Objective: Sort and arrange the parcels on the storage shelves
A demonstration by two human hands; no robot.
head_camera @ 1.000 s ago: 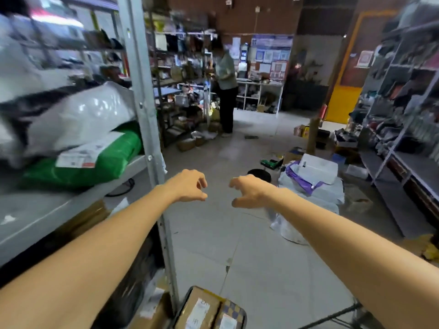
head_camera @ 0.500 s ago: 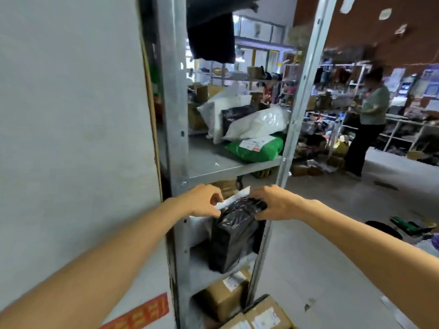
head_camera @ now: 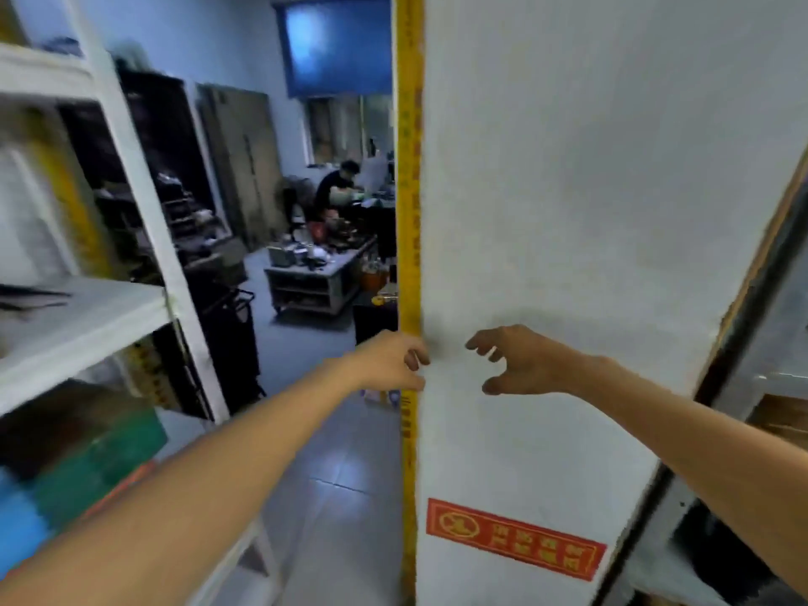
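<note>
Both my arms reach forward in front of a white wall panel (head_camera: 590, 212). My left hand (head_camera: 393, 363) hangs at the panel's yellow edge strip (head_camera: 409, 168), fingers loosely curled, holding nothing. My right hand (head_camera: 518, 360) is spread in a loose claw before the panel, also holding nothing. No parcel is between the hands. A white storage shelf unit (head_camera: 87, 312) stands at the left; blurred green and blue parcels (head_camera: 100, 457) lie on its lower level.
A red sign (head_camera: 516, 537) is stuck low on the panel. A metal shelf post (head_camera: 752, 290) runs along the right edge. Beyond the aisle, a low cluttered table (head_camera: 315, 269) stands on the tiled floor, with a seated person (head_camera: 336, 185) behind it. A black cart (head_camera: 231, 338) stands beside the left shelf.
Half a second ago both hands gripped a black-wrapped parcel on the metal shelf. Now they hold nothing and the view has swung left, past the white panel, toward the back room.
</note>
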